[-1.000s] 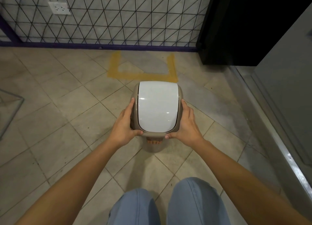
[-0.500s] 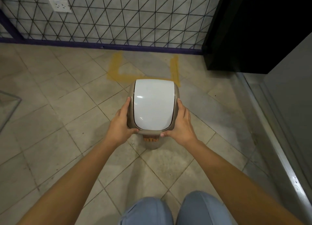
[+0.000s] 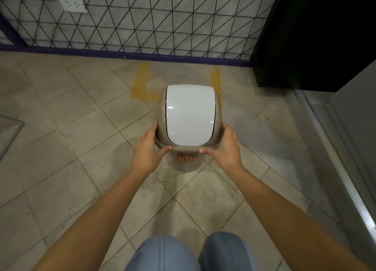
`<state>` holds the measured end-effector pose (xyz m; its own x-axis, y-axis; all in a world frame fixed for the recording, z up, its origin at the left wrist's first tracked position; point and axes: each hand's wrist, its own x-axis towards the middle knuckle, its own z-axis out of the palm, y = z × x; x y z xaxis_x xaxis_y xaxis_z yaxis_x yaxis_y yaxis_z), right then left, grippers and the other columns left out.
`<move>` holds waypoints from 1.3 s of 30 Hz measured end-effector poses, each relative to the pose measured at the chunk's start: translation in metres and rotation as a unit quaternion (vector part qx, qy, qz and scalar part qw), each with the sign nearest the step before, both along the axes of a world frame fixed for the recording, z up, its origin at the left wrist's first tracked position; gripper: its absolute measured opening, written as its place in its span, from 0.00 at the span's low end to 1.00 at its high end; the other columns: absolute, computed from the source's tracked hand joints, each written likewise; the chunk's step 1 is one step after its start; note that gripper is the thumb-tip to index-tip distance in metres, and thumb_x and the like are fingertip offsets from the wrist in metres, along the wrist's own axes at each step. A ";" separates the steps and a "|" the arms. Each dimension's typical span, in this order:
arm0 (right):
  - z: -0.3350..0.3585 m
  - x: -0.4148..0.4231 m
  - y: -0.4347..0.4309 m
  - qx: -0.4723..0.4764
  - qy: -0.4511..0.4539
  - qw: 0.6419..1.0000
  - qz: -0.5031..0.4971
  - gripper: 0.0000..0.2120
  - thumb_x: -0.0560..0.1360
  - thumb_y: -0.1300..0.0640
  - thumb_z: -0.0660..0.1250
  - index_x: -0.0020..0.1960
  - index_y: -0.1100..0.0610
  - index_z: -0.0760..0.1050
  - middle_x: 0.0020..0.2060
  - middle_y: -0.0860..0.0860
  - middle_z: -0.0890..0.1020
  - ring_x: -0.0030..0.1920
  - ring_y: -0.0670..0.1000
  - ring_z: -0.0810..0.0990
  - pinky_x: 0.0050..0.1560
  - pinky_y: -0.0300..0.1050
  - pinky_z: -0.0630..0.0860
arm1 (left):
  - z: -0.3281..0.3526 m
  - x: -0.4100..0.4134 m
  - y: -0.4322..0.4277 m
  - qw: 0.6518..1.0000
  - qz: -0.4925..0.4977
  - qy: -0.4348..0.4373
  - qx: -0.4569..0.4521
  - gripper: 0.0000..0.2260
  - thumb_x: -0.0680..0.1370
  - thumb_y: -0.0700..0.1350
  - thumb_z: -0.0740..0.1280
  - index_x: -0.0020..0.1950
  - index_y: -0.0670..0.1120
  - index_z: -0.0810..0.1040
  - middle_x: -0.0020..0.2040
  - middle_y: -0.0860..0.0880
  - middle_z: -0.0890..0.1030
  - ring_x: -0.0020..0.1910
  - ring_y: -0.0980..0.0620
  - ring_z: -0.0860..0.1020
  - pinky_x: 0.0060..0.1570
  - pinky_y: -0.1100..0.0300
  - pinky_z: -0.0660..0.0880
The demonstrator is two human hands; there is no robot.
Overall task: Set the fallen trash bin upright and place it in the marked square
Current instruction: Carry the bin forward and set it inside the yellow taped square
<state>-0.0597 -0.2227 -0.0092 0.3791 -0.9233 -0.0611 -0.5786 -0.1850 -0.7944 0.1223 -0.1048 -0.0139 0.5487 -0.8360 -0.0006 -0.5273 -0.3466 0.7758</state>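
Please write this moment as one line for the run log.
bin: upright, held | left hand: on left rim | right hand: on right rim | yellow square: just ahead, bin not yet inside

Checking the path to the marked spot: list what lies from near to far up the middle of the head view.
Knees in blue trousers → bare floor tiles → left hand and right hand gripping the upright trash bin → yellow marked square → purple baseboard → wire grid wall.
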 end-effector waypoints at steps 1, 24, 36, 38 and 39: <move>-0.002 0.002 -0.001 0.000 -0.003 1.000 -0.011 0.49 0.56 0.55 0.82 0.71 0.57 0.61 0.66 0.53 0.68 0.69 0.54 0.65 0.69 0.53 0.67 | -0.001 0.002 -0.003 1.000 0.009 0.007 -0.002 0.38 0.70 0.45 0.74 0.76 0.46 0.59 0.71 0.45 0.70 0.69 0.47 0.70 0.68 0.51 0.68; -0.012 0.037 -0.051 0.034 -0.012 0.998 -0.051 0.47 0.60 0.50 0.80 0.72 0.56 0.61 0.65 0.55 0.67 0.66 0.54 0.68 0.58 0.42 0.64 | -0.012 0.054 -0.070 0.974 0.012 0.225 -0.005 0.41 0.67 0.36 0.76 0.76 0.44 0.59 0.70 0.47 0.72 0.61 0.46 0.76 0.62 0.48 0.74; -0.003 0.053 -0.078 -0.021 -0.004 1.000 -0.007 0.55 0.57 0.51 0.81 0.75 0.54 0.53 0.70 0.53 0.66 0.72 0.54 0.60 0.70 0.59 0.65 | -0.004 0.063 -0.099 0.979 0.023 0.203 0.003 0.38 0.69 0.37 0.74 0.75 0.46 0.60 0.70 0.48 0.72 0.63 0.47 0.75 0.64 0.48 0.73; -0.001 0.056 -0.086 -0.017 -0.003 1.000 -0.002 0.54 0.57 0.51 0.81 0.75 0.54 0.54 0.70 0.53 0.66 0.72 0.54 0.61 0.69 0.59 0.65 | -0.004 0.063 -0.103 0.979 0.031 0.203 0.004 0.38 0.69 0.37 0.74 0.75 0.46 0.60 0.70 0.48 0.72 0.64 0.46 0.74 0.64 0.48 0.72; 0.000 0.058 -0.090 -0.017 -0.003 1.000 0.001 0.54 0.57 0.52 0.81 0.75 0.55 0.55 0.70 0.53 0.67 0.72 0.54 0.61 0.69 0.59 0.65 | -0.004 0.064 -0.106 0.978 0.035 0.203 0.006 0.38 0.69 0.36 0.74 0.75 0.46 0.60 0.70 0.48 0.72 0.65 0.46 0.74 0.65 0.47 0.72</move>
